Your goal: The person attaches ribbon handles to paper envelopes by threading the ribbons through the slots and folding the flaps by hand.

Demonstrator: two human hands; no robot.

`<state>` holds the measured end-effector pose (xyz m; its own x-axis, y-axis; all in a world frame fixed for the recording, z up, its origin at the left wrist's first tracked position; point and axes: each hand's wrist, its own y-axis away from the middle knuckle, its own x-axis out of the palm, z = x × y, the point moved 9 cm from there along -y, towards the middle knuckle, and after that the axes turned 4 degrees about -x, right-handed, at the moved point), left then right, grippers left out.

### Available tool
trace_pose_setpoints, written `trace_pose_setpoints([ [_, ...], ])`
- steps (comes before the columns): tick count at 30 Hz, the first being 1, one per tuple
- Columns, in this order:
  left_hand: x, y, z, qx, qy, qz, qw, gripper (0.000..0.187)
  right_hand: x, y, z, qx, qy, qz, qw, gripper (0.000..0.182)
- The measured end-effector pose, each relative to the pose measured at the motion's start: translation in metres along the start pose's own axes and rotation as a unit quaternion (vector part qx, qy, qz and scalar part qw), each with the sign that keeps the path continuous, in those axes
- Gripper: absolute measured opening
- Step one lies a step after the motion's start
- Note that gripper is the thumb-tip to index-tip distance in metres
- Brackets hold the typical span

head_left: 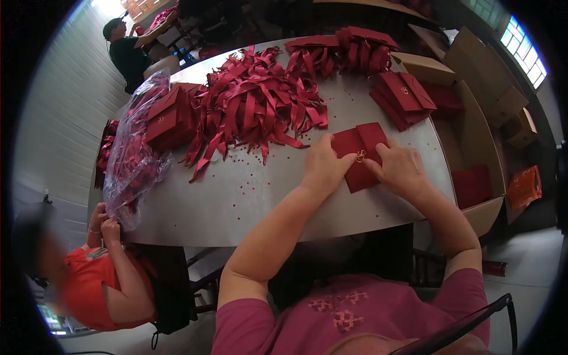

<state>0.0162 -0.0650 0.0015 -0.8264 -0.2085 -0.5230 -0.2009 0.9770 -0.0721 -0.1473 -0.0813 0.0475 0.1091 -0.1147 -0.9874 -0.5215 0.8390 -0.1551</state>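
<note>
A dark red envelope-like pouch (361,177) with a flap and a gold emblem is between my two hands over the near right part of the table. My left hand (324,167) grips its left edge, the thumb near the emblem. On its right side my right hand (403,168) has fingers and thumb closed over the edge. Beyond them lies a stack of similar red pouches (408,97). To the left spreads a large heap of red ribbons (254,97), and beside it stands another stack of red pouches (171,118).
Small red dots are scattered on the grey table (284,207). An open cardboard box (473,124) holding red pouches adjoins its right edge. At left, a person in an orange shirt (100,290) handles a clear plastic bag (133,165). Ribboned red pouches (364,44) lie at the back.
</note>
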Motion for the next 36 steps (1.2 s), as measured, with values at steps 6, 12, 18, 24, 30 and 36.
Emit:
trace_pose_setpoints([
  [6, 0.003, 0.008, -0.011, -0.045, -0.172, 0.004, 0.984, 0.067, -0.039, -0.077, 0.028, -0.146, -0.06, -0.087, 0.984, 0.015],
  [12, -0.003, 0.005, -0.005, 0.011, -0.102, -0.093, 0.99, 0.069, 0.023, -0.192, 0.031, -0.206, -0.18, -0.106, 0.956, 0.011],
  [18, -0.009, -0.003, 0.019, -0.075, 0.123, -0.068, 0.987, 0.053, 0.055, -0.227, 0.051, -0.222, -0.114, -0.036, 0.968, 0.012],
  [24, -0.006, -0.008, 0.03, -0.109, 0.164, -0.027, 0.98, 0.023, -0.01, -0.211, 0.049, -0.199, -0.261, -0.161, 0.931, 0.012],
  [30, -0.009, -0.012, 0.023, -0.019, 0.095, -0.068, 0.993, 0.025, -0.101, -0.187, 0.028, -0.166, -0.624, -0.222, 0.731, 0.011],
  [36, 0.003, -0.022, 0.054, -0.119, 0.176, 0.004, 0.977, 0.027, -0.162, -0.133, -0.023, 0.043, -0.727, -0.289, 0.621, 0.011],
])
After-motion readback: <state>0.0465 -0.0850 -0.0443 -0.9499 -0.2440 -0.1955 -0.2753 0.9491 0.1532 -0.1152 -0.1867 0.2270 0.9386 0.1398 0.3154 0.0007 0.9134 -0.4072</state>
